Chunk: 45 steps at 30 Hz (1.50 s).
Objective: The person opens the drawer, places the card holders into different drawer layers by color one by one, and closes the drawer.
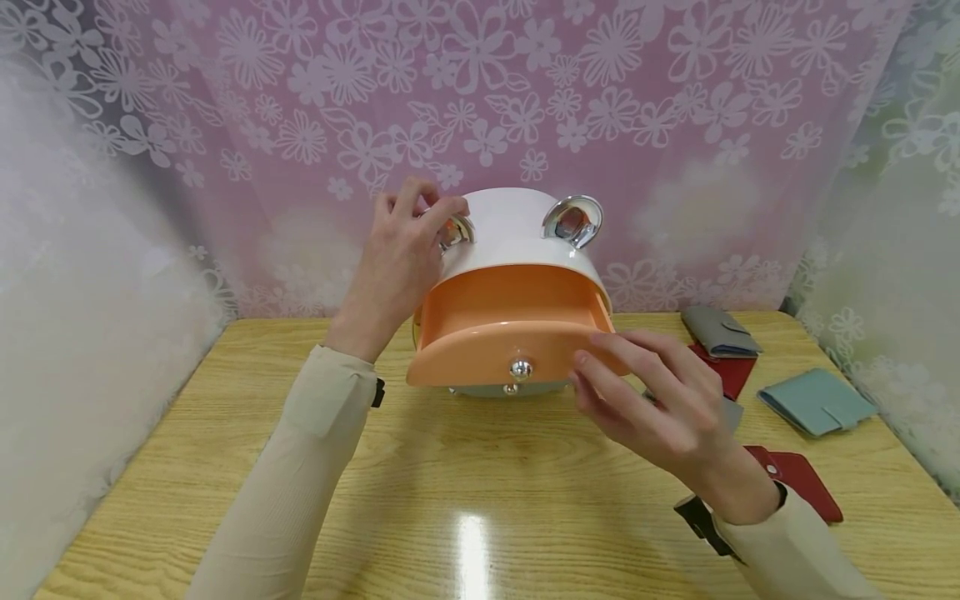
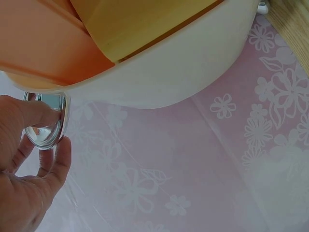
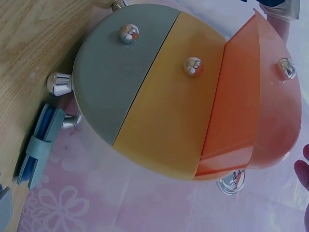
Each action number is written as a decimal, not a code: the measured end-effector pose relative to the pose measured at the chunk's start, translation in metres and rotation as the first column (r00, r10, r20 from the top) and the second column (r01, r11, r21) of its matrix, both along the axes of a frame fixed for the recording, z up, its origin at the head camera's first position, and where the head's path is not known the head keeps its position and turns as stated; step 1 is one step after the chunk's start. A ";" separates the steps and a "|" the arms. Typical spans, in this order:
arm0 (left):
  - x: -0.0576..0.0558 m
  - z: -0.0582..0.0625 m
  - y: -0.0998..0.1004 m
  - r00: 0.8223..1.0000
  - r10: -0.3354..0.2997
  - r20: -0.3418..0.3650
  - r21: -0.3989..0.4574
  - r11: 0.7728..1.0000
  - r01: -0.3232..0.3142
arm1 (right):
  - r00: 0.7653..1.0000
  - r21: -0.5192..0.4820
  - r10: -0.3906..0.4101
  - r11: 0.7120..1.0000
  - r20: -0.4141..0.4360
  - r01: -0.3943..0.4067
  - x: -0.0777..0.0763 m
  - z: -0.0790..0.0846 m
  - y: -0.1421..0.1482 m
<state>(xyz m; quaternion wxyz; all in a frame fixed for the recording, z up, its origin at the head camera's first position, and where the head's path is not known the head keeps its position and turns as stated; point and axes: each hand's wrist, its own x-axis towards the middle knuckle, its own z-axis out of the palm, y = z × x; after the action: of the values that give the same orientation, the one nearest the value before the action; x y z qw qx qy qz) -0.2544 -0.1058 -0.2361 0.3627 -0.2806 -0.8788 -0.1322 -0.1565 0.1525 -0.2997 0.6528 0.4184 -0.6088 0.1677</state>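
Observation:
A small white cabinet with silver ear-shaped rings stands at the back of the table. Its top orange drawer is pulled out, and no contents show in the part I can see. Below it, the yellow drawer and grey-green drawer are closed, each with a round silver knob. My left hand pinches the left silver ear between thumb and fingers. At the orange drawer's right front corner is my right hand, fingers extended and loosely bent; the right wrist view shows its fingertips apart from the drawer front.
Wallets lie on the right of the wooden table: a grey one over a red one, a teal one and another red one. A greyish item is partly hidden behind my right hand. Floral cloth hangs behind.

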 end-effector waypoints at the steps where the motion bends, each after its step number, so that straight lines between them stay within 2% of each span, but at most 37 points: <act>1: 0.000 0.000 0.000 1.000 0.000 -0.001 0.000 1.000 0.000 | 1.000 -0.003 -0.006 1.000 0.002 0.006 0.000 0.001 0.001; 11: 0.000 0.000 0.000 1.000 0.000 0.006 0.002 1.000 0.000 | 0.999 -0.044 -0.033 0.999 -0.002 0.033 -0.002 0.002 0.010; 19: 0.000 0.000 -0.001 1.000 0.013 0.009 -0.004 1.000 -0.013 | 0.999 -0.085 -0.038 0.996 0.033 0.041 -0.004 0.000 0.019; 27: 0.000 0.000 0.000 1.000 0.006 0.010 -0.020 1.000 -0.006 | 0.999 -0.188 -0.027 0.982 -0.018 0.023 -0.011 0.002 0.026; 35: 0.000 0.001 0.000 1.000 0.009 0.006 -0.026 1.000 -0.009 | 0.999 -0.210 -0.036 0.977 0.021 0.039 -0.008 0.006 0.034; 45: 0.000 0.001 -0.001 1.000 0.016 0.011 -0.024 1.000 -0.016 | 0.994 -0.220 -0.081 0.971 0.070 0.094 -0.010 0.004 0.049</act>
<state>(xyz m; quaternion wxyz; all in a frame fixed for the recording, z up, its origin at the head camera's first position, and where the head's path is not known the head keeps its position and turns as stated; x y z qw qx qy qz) -0.2540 -0.1064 -0.2354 0.3555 -0.2770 -0.8845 -0.1204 -0.1666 0.2012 -0.2962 0.6836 0.3100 -0.6236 0.2186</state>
